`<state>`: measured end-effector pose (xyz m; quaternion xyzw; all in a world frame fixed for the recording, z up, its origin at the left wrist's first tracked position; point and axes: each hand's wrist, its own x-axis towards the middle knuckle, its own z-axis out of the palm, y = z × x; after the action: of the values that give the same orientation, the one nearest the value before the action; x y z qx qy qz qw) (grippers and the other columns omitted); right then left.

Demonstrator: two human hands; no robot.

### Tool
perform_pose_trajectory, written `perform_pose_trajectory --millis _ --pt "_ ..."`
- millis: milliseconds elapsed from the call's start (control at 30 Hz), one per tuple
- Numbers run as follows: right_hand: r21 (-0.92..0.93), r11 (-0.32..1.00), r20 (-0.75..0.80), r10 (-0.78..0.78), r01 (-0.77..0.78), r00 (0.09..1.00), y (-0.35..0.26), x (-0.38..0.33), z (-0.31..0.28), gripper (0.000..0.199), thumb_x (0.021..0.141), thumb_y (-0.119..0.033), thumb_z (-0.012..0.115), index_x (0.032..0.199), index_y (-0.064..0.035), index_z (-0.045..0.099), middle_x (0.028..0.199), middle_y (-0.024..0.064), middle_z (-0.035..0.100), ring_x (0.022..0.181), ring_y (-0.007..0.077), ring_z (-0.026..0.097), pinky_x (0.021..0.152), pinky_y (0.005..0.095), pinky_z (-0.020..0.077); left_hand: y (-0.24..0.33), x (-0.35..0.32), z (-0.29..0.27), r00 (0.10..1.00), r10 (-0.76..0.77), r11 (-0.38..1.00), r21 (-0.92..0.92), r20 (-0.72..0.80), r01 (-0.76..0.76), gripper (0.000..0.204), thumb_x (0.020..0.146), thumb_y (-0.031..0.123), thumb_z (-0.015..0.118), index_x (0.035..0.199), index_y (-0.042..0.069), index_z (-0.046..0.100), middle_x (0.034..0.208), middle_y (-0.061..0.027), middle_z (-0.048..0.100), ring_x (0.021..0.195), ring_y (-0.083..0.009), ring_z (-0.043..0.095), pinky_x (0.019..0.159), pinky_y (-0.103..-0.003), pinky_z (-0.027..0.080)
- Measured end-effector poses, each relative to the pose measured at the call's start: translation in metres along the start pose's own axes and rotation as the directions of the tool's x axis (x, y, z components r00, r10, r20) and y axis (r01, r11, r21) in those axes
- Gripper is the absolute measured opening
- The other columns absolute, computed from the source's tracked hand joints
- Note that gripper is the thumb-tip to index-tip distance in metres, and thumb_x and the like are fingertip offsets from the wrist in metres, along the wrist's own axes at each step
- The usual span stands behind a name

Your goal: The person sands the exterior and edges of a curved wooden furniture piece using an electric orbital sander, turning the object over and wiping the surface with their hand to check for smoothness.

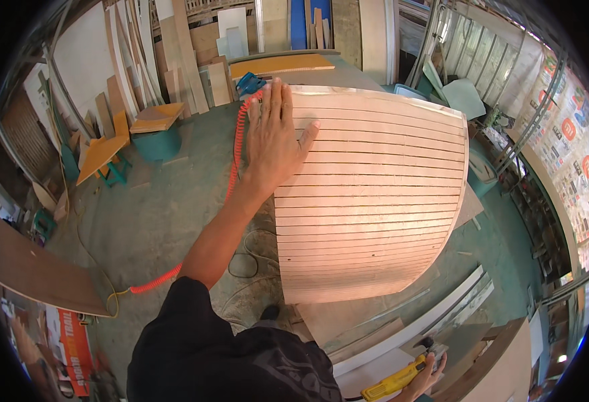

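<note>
Nearest, I logged the right hand closed around a yellow power tool, seemingly dense, best taken by its body. Beyond it, the grooved, curved wooden panel sat ahead of the person: apparently stiff but bulky, edges likely chip-prone, best held at opposite rims; the left hand lay open on its upper left corner, near a blue tool.

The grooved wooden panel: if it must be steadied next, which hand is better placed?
Probably the left hand. It is spread over the upper-left part of the panel, seemingly touching it and holding nothing, while the right hand holds a yellow power tool, apart from the panel.
</note>
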<state>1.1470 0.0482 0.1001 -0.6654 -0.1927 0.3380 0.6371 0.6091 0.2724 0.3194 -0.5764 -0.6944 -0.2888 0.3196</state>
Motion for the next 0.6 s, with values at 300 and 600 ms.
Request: perform_pose_trajectory --millis 300,600 --pt "0.030 0.999 0.005 -0.026 0.025 1.000 0.021 -0.017 -0.007 0.062 0.097 -0.022 0.076 0.153 -0.0128 0.051 0.086 0.0074 0.066 0.067 0.0171 0.063 0.054 0.0311 0.0526 0.005 -0.006 -0.007 0.998 -0.055 0.989 0.134 -0.003 0.055 0.092 0.105 0.062 0.048 0.162 -0.007 0.032 0.170 -0.0250 0.030 0.162 -0.0347 0.022 0.129 -0.062 0.011" --pt "0.009 0.999 -0.035 0.032 -0.031 0.999 0.009 -0.057 0.017 0.061 0.097 -0.018 0.076 0.152 -0.0119 0.051 0.086 0.0088 0.066 0.063 0.0174 0.062 0.054 0.0312 0.0523 -0.018 0.004 -0.004 0.994 -0.064 0.997 0.040 -0.092 0.068 0.086 0.105 0.061 0.051 0.162 -0.002 0.037 0.166 -0.0228 0.039 0.159 -0.0348 0.030 0.127 -0.062 0.018"
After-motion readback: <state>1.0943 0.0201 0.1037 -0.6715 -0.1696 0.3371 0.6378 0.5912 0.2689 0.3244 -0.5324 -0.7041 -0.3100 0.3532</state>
